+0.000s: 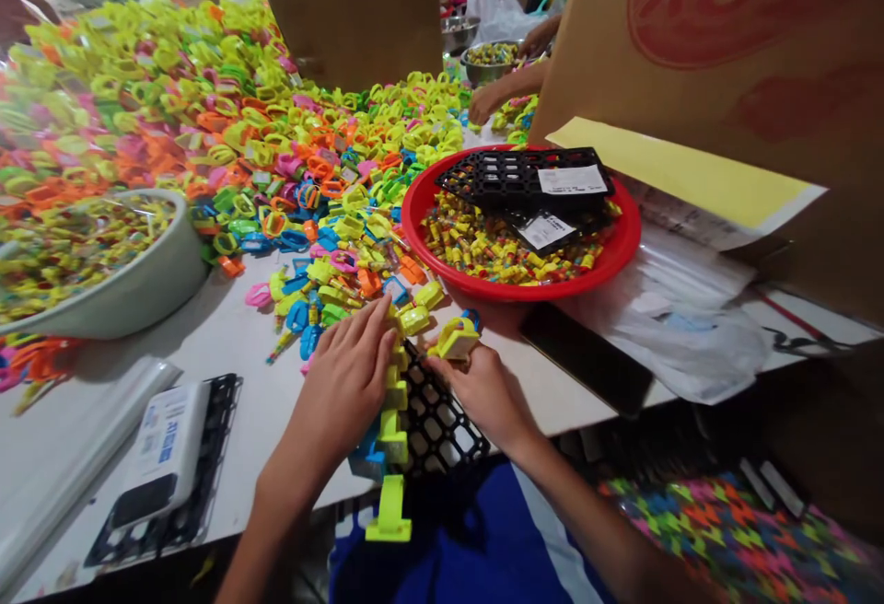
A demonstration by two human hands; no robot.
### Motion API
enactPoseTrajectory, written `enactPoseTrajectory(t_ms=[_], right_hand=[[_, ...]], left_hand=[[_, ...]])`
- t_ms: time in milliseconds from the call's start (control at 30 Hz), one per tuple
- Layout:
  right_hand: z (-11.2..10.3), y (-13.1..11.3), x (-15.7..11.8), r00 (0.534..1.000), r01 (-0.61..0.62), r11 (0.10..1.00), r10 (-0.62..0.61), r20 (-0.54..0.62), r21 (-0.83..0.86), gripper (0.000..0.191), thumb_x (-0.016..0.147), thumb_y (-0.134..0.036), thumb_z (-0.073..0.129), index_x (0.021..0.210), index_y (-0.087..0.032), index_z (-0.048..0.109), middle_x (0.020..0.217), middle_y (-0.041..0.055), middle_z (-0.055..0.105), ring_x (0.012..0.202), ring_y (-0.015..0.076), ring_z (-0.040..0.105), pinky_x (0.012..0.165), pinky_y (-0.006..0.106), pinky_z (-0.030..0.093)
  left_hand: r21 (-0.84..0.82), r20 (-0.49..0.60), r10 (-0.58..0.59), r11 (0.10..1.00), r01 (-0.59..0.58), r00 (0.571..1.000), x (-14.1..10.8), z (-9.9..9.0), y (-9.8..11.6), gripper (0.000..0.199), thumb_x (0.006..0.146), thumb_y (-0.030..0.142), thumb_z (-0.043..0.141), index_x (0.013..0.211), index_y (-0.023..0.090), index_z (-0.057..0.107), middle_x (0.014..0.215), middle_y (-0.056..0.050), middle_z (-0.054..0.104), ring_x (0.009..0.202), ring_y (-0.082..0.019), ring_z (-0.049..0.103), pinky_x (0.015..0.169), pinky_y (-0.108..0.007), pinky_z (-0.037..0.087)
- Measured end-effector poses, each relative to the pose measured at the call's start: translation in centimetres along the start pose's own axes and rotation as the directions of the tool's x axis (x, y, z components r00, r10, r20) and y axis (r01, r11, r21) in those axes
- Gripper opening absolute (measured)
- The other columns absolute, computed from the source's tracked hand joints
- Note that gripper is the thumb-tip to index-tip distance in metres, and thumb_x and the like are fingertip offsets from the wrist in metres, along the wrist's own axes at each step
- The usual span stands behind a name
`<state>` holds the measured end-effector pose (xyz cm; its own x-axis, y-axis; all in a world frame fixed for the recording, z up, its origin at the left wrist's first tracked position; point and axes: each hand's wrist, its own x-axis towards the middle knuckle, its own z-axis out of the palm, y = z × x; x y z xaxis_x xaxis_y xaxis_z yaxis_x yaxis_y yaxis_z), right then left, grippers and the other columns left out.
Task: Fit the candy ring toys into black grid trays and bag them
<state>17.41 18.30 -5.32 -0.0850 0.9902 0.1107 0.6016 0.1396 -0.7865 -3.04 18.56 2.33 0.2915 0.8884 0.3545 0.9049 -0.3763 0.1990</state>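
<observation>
In the middle of the head view is a black grid tray, with a row of yellow and blue toy watches along its left side. My left hand lies over the upper part of that row, fingers stretched forward and touching the pieces. At the tray's right side, my right hand pinches a yellow toy watch between thumb and fingers; a bit of blue shows behind it. One light-green toy watch sticks out at the tray's near end. Some fingertips are hidden.
A red basin holds small candy-filled tubes and black trays. A grey basin stands left, before a large heap of toy watches. A phone, a white device and cardboard boxes surround me. Another person's hand reaches in behind.
</observation>
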Motion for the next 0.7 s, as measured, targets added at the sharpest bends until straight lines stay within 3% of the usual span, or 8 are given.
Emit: enactPoseTrajectory(t_ms=[100,200,433,600,700], right_hand=[[-0.2,-0.1,0.4,0.992,-0.034,0.999,0.038,0.120,-0.035,0.019,0.105,-0.039,0.069,0.114,-0.025,0.077,0.106,0.0090,0.084,0.097,0.0285,0.081,0.078,0.033,0.062],[-0.4,-0.4,0.7,0.980,0.015,0.999,-0.008,0.198,-0.037,0.019,0.104,-0.027,0.065,0.119,-0.026,0.076,0.117,0.0080,0.083,0.106,0.0265,0.080,0.089,0.032,0.061],[0.1,-0.9,1.0,0.952,0.152,0.984,-0.121,0.280,-0.092,0.049,0.096,-0.005,0.051,0.142,-0.013,0.067,0.142,0.0195,0.072,0.134,0.0322,0.068,0.116,0.044,0.054],[0.4,-1.3,0.9,0.920,0.328,0.922,-0.262,0.292,-0.206,0.055,0.091,-0.002,0.046,0.143,-0.005,0.063,0.133,0.0234,0.074,0.121,0.0322,0.074,0.110,0.046,0.061],[0.5,-1.3,1.0,0.910,0.364,0.898,-0.285,0.302,-0.248,0.055,0.088,-0.002,0.047,0.140,-0.003,0.065,0.131,0.0247,0.074,0.117,0.0330,0.074,0.108,0.047,0.063]], left_hand=[[0.012,0.024,-0.017,1.000,0.016,1.000,-0.8,-0.7,0.8,0.053,0.120,0.043,0.026,0.164,0.020,0.044,0.160,-0.009,0.063,0.147,-0.023,0.059,0.118,-0.042,0.045],[-0.004,0.076,-0.042,0.999,0.043,0.996,-1.1,-1.3,1.3,0.051,0.120,0.038,0.028,0.165,0.020,0.041,0.165,-0.007,0.059,0.151,-0.022,0.055,0.121,-0.041,0.040],[-0.006,0.084,0.003,1.000,-0.002,0.996,-1.0,-1.4,1.4,0.048,0.118,0.029,0.031,0.163,0.014,0.043,0.162,-0.010,0.061,0.147,-0.024,0.055,0.119,-0.041,0.037],[-0.016,0.092,0.002,1.000,-0.001,0.996,-0.9,-1.5,1.6,0.049,0.118,0.029,0.032,0.163,0.011,0.042,0.160,-0.012,0.061,0.145,-0.026,0.055,0.116,-0.042,0.036],[-0.028,0.108,-0.007,1.000,0.010,0.994,-0.7,-1.7,1.7,0.049,0.117,0.028,0.032,0.162,0.010,0.044,0.159,-0.013,0.061,0.144,-0.027,0.055,0.116,-0.042,0.036]])
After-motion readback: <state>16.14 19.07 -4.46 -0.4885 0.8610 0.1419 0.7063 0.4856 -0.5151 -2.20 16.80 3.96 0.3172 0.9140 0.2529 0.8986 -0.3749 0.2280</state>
